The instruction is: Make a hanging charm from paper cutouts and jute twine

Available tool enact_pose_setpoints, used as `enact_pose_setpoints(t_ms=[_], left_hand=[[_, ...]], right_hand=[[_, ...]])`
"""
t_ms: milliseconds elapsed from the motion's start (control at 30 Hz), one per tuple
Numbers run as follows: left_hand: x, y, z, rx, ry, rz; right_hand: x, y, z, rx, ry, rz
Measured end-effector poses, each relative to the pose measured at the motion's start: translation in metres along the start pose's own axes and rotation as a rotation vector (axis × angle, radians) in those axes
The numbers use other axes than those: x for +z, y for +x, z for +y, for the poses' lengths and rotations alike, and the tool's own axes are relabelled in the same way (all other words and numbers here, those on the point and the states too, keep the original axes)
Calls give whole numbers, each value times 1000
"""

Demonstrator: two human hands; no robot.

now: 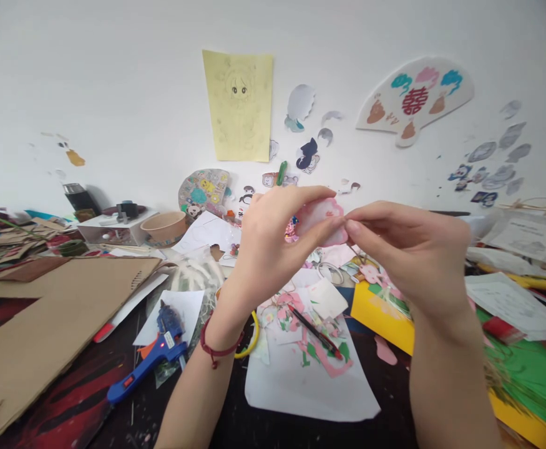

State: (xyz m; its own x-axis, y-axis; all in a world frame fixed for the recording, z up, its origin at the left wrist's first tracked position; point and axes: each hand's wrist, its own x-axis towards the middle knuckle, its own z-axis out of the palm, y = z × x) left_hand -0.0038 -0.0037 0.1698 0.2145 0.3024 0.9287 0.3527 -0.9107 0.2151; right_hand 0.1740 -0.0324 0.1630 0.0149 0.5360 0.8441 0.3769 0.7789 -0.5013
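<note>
1. Step in hand: the pink piece [316, 216] looks thin; light rim pressure and a steady left grip are advised, to avoid creasing.
2. Location: piece raised above the surface [310, 436], between its left and right edges.
3. Left hand [271, 229]: curved, holding the piece between thumb and fingers.
4. Right hand [406, 243]: narrow pinch at the piece's right rim; forearms converge.

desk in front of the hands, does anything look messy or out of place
Yes: pink and green scraps are strewn over the white sheet, a pen-like tool lying among them. One pink piece sits off the sheet on the dark tabletop, apart from the rest.
</note>
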Motion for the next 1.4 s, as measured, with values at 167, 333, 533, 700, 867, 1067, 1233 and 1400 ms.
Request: enact_pose_setpoints(t_ms=[167, 333, 533, 700, 867, 1067, 1233, 1400], left_hand=[[-4, 1, 2, -38, -46, -21], [-5, 2, 5, 3, -30, -89], [-6, 0, 4, -1, -35, -87], [-8, 0, 5, -1, -16, -94], [-5, -1, 6, 22, 65, -71], [-6, -2, 5, 12, 76, -69], [-6, -2, 3, 35, 58, -66], [-5, -3, 2, 59, 92, -69]], right_hand=[[-2, 0, -1, -2, -6, 8], [-2, 0, 1, 8, 43, -20], [-6, 0, 3, 29, 47, -22], [-7, 0, 5, 34, 67, -37], [-4, 0, 4, 27, 42, -39], [-5, 0, 3, 42, 39, -41], [-5, 0, 4, 89, 83, -90], [-7, 0, 2, 138, 116, -111]])
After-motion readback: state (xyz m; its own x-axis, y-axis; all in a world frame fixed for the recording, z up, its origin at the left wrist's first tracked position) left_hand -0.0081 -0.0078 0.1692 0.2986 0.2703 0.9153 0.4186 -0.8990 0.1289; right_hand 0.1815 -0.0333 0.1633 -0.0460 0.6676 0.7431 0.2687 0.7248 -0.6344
